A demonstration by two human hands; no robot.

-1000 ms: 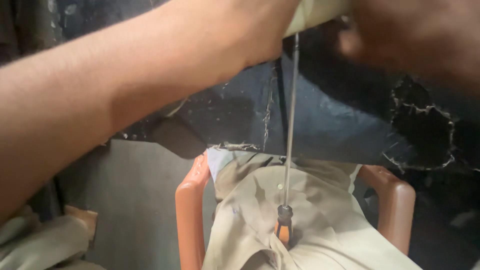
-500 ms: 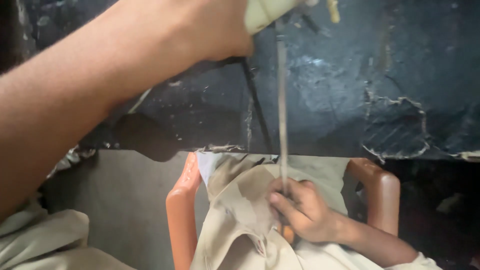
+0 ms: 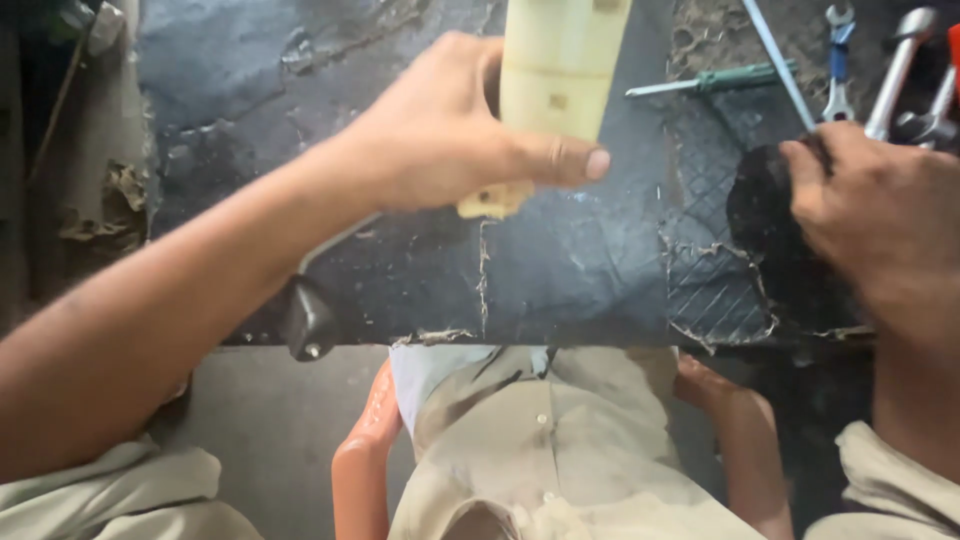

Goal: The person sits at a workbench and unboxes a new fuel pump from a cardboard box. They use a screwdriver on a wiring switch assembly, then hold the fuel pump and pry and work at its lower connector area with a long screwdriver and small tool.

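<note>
Wrapped around a pale cream plastic housing, blocky and tube-like (image 3: 557,90), the left hand (image 3: 440,140) has its thumb laid flat across the front face and its fingers curled behind, so the piece is clamped rather than pinched at the tips. It is held up off the dark, cracked rubber mat covering the workbench (image 3: 560,270), its long axis running roughly up and down in the view, the top passing out of the frame and the lower end, with a small yellowish stub, just below the thumb. The right hand (image 3: 880,210) is closed over a black, lumpy object (image 3: 770,230) that rests at the torn, diamond-patterned edge of the mat; what it is cannot be told, and the fingers bend down over its top. That dark object lies to the right of the cream housing and lower, well apart from it, so the right hand is plainly the nearer to it and the left the only one on the housing. Beyond the right hand lie a green-handled screwdriver (image 3: 720,80) and some metal spanners and a socket handle (image 3: 895,70). Below the bench edge show a beige work shirt (image 3: 540,450) and the orange arms of a plastic chair (image 3: 365,460).
</note>
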